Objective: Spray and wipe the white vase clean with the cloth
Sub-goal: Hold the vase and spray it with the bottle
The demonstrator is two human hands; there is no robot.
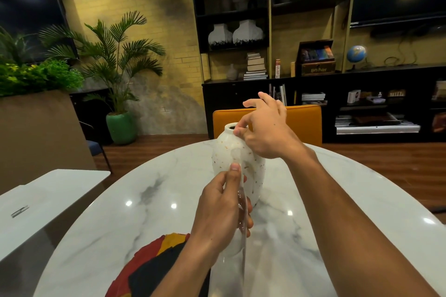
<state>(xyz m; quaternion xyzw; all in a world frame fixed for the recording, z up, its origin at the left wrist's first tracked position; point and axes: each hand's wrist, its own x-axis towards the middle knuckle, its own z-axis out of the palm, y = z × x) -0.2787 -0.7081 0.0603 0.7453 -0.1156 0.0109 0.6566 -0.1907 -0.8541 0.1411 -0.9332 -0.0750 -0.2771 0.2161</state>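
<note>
Where the white vase (231, 152) stands: upright on the marble table (96, 236), toward its far side, in front of an orange chair (304, 120).
Right hand (265, 132): thumb and forefinger pinch the vase's lip; the other fingers are lifted and spread.
Left hand (222, 207): curled round a clear spray bottle (235, 241), thumb on its top, held close against the vase's near side.
Cloth (154, 270): red, yellow and black, crumpled at the table's near edge beneath the left forearm, apart from the vase.

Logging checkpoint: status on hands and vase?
Left hand grips spray bottle, aimed at vase. Right hand pinches vase rim. Cloth idle on table.
</note>
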